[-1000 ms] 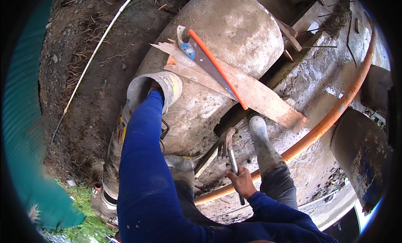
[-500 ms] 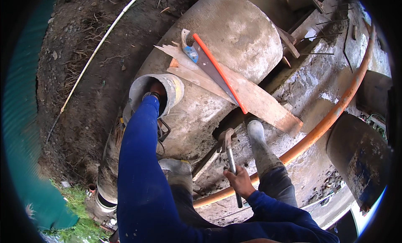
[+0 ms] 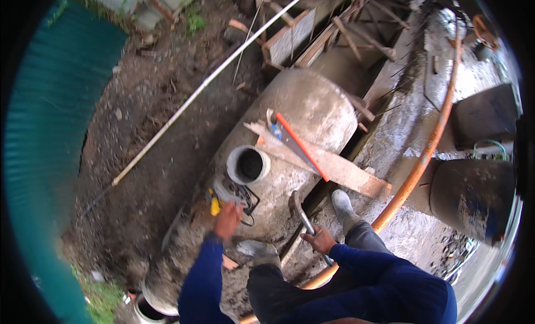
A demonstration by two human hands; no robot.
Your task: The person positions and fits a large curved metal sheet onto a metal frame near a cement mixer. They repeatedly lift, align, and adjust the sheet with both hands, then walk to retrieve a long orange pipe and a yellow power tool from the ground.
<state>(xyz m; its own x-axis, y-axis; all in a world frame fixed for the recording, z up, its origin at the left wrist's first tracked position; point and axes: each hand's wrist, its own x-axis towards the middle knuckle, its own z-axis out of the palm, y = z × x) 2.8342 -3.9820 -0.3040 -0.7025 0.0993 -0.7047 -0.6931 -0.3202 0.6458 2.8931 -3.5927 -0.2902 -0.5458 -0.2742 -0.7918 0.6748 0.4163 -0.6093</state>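
Observation:
My right hand (image 3: 319,240) is wrapped round the handle of a hammer (image 3: 304,217), whose head points up and away from me. My left hand (image 3: 227,219), smeared by motion, is just nearer to me than the whitish bucket (image 3: 231,167). By its fingers lies a pale, greyish thing (image 3: 227,191) that I cannot make out, with a yellow-handled tool (image 3: 214,202) beside it. Whether the fingers grip anything is unclear. The bucket is dark inside and stands on a large rounded concrete surface (image 3: 312,104).
A wooden board (image 3: 351,176) lies across the concrete, bearing a handsaw (image 3: 290,139) and an orange-red strip (image 3: 301,145). A thick orange pipe (image 3: 415,182) curves along the right. My boots (image 3: 343,204) stand by a gap. A long white pole (image 3: 206,81) crosses the dirt.
My left hand has come out of the bucket and moved back toward me, beside the yellow-handled tool. My right hand still holds the hammer. The view has shifted, showing more ground beyond.

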